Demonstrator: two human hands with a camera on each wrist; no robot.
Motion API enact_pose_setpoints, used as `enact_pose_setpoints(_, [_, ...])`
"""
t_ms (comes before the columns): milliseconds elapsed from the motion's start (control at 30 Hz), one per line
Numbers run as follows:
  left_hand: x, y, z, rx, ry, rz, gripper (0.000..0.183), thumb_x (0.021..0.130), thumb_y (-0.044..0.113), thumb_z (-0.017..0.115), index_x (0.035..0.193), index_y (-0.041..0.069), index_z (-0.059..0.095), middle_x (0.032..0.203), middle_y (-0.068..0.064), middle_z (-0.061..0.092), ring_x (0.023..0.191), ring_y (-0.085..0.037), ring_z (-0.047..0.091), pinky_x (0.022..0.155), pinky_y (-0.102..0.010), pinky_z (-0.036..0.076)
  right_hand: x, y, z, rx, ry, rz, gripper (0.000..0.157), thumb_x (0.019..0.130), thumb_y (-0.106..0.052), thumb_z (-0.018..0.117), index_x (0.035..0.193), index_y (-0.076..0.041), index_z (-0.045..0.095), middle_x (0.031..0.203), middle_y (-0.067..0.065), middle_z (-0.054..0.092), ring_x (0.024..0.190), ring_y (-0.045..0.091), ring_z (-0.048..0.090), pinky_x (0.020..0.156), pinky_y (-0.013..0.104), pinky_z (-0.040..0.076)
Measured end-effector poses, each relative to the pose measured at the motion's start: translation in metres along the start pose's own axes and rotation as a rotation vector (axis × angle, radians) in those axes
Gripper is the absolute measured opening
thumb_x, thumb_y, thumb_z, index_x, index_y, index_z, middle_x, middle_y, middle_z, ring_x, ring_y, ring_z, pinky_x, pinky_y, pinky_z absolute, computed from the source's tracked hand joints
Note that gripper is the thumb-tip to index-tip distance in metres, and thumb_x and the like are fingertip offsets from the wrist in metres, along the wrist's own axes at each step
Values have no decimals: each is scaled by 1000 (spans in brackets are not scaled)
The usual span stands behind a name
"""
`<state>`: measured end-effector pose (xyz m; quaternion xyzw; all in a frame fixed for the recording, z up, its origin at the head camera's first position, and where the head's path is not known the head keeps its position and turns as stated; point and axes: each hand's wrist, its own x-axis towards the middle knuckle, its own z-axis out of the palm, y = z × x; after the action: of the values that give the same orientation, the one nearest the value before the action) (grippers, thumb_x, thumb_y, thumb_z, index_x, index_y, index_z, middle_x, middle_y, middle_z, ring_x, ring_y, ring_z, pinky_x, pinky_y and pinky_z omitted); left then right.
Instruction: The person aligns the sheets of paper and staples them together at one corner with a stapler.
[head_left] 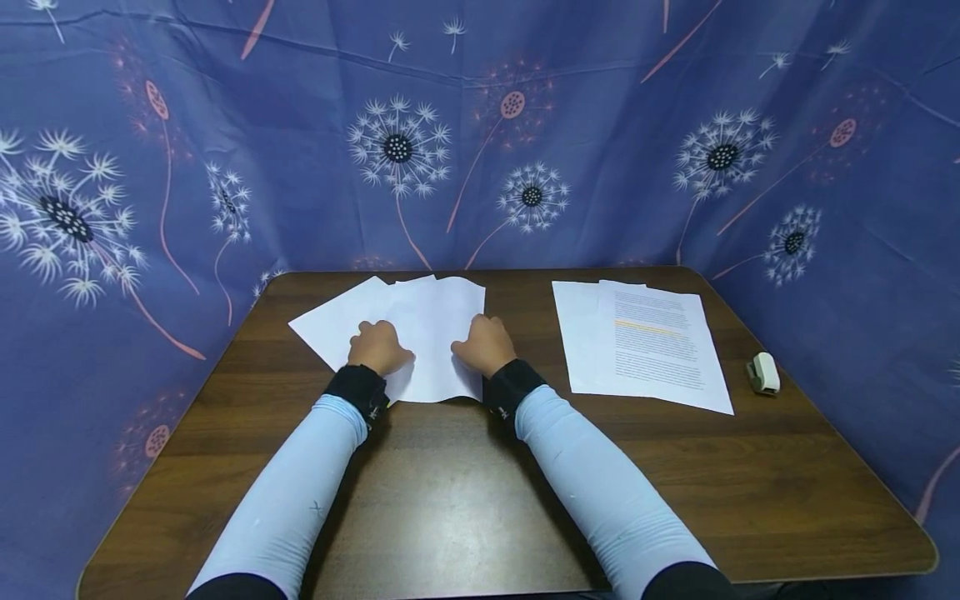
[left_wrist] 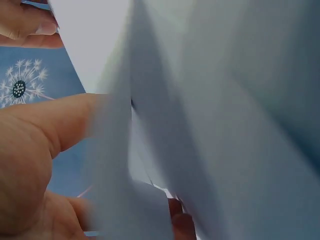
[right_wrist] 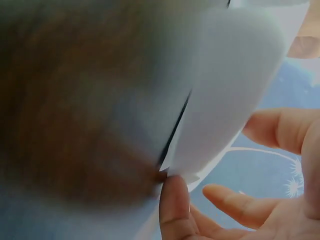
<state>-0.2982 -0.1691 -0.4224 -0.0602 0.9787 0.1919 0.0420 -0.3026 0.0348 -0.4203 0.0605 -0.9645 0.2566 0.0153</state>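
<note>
Two hands hold white paper sheets (head_left: 431,312) above the left half of the table, the paper bowed between them. The left hand (head_left: 380,347) grips the paper's left side, its thumb (left_wrist: 70,120) on one face and fingertips partly hidden behind. On the right side, the right hand (head_left: 486,345) pinches the paper's edge, with a fingertip (right_wrist: 175,200) against it in the right wrist view. Another white sheet (head_left: 330,321) fans out to the left beneath. How many sheets are held cannot be told.
Overlapping sheets lie to the right; the top printed sheet (head_left: 660,350) has a yellow highlighted line. A small white and dark green object (head_left: 765,372) sits near the right edge of the brown table (head_left: 450,500). A blue dandelion-patterned cloth (head_left: 600,108) hangs behind.
</note>
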Motion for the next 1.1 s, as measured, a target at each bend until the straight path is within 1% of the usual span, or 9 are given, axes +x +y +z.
enact_pose_setpoints(167, [2, 2, 2, -30, 19, -33, 85, 85, 38, 79, 141, -14, 42, 132, -38, 50, 122, -56, 52, 97, -62, 49, -4, -2, -2, 115, -10, 7, 50, 87, -31, 72, 123, 4, 62, 111, 18, 71, 96, 29, 68, 84, 41, 58])
enact_pose_setpoints(267, [1, 4, 1, -20, 39, -41, 89, 83, 40, 80, 143, -12, 40, 133, -37, 53, 124, -53, 52, 96, -63, 50, -6, -3, -2, 166, -16, 7, 58, 89, -31, 71, 134, 3, 57, 119, 18, 71, 101, 29, 70, 86, 42, 59])
enact_pose_setpoints(367, [0, 5, 0, -8, 55, -43, 89, 82, 41, 82, 141, -11, 42, 131, -35, 56, 121, -50, 55, 92, -62, 51, -5, -5, -2, 173, -7, -7, 63, 90, -30, 70, 142, 2, 54, 127, 18, 68, 109, 30, 69, 92, 43, 58])
enact_pose_setpoints(467, [0, 7, 0, 4, 56, -39, 87, 81, 41, 83, 138, -12, 44, 128, -34, 54, 112, -48, 60, 89, -61, 54, -3, -5, -2, 170, 15, -19, 64, 89, -28, 72, 143, 3, 54, 132, 20, 64, 117, 31, 64, 101, 45, 54])
enact_pose_setpoints(567, [-1, 8, -2, 15, 64, -31, 85, 81, 39, 83, 136, -14, 46, 125, -32, 52, 102, -45, 64, 83, -59, 56, 0, -4, -1, 183, 31, -7, 65, 88, -27, 74, 142, 3, 53, 134, 23, 58, 122, 32, 58, 108, 44, 48])
enact_pose_setpoints(767, [-1, 9, -4, 26, 90, -1, 84, 78, 37, 87, 132, -17, 50, 125, -32, 49, 93, -41, 65, 76, -54, 58, 7, 1, 1, 224, 105, 29, 71, 88, -25, 75, 146, 6, 47, 134, 26, 58, 127, 36, 56, 108, 44, 48])
enact_pose_setpoints(900, [0, 8, -4, 25, 89, 8, 83, 77, 38, 88, 130, -16, 53, 126, -32, 49, 96, -41, 64, 74, -53, 58, 9, 4, 1, 263, 124, 62, 72, 91, -23, 74, 148, 7, 42, 137, 28, 60, 131, 38, 57, 110, 47, 47])
enact_pose_setpoints(1000, [2, 5, -5, 3, 67, 17, 74, 78, 38, 86, 125, -13, 60, 125, -32, 50, 99, -39, 61, 73, -51, 57, 11, 6, 0, 299, 139, 103, 69, 94, -22, 73, 148, 7, 43, 139, 28, 60, 131, 38, 59, 110, 48, 48])
enact_pose_setpoints(1100, [3, 3, -6, -22, 38, 33, 55, 83, 36, 78, 111, -10, 68, 120, -31, 53, 95, -36, 58, 69, -46, 54, 13, 8, -1, 298, 168, 113, 60, 95, -20, 72, 143, 8, 49, 135, 27, 64, 126, 38, 63, 106, 48, 51])
